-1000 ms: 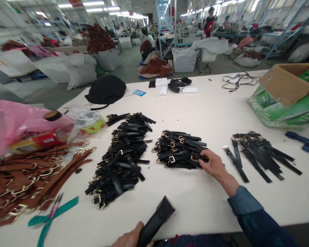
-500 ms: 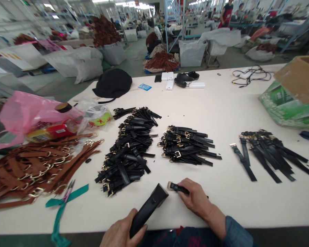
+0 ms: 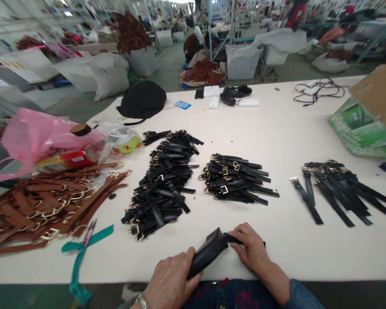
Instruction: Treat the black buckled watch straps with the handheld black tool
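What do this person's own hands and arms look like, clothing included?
The left hand and right hand wear no gloves. A silvery band, perhaps a watch or bracelet, sits at the left wrist. The right sleeve is blue and denim-like; little of the left sleeve shows.

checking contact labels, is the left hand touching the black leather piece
Touching: the head view shows the left hand clasping the near end of the black leather piece.
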### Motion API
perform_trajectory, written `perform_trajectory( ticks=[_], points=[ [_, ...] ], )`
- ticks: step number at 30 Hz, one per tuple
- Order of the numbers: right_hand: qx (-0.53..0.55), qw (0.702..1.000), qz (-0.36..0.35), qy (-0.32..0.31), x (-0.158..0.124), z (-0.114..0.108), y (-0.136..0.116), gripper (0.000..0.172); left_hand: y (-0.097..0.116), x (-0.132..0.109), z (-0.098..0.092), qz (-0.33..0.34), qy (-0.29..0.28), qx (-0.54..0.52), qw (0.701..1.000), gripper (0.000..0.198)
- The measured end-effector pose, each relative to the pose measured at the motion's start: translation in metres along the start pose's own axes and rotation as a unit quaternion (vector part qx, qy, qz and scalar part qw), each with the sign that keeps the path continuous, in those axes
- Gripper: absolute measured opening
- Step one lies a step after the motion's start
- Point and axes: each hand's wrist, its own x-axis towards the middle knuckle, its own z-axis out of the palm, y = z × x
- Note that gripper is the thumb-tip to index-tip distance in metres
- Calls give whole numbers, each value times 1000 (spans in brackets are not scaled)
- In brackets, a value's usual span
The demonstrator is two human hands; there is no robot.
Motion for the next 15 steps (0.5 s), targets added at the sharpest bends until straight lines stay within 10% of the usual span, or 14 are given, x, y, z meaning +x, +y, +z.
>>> perform_trajectory(
  ticks=[15],
  points=[
    [35, 997, -13, 70, -11, 6, 13, 22, 1, 11, -9, -20, -36, 35, 999, 34]
  ],
)
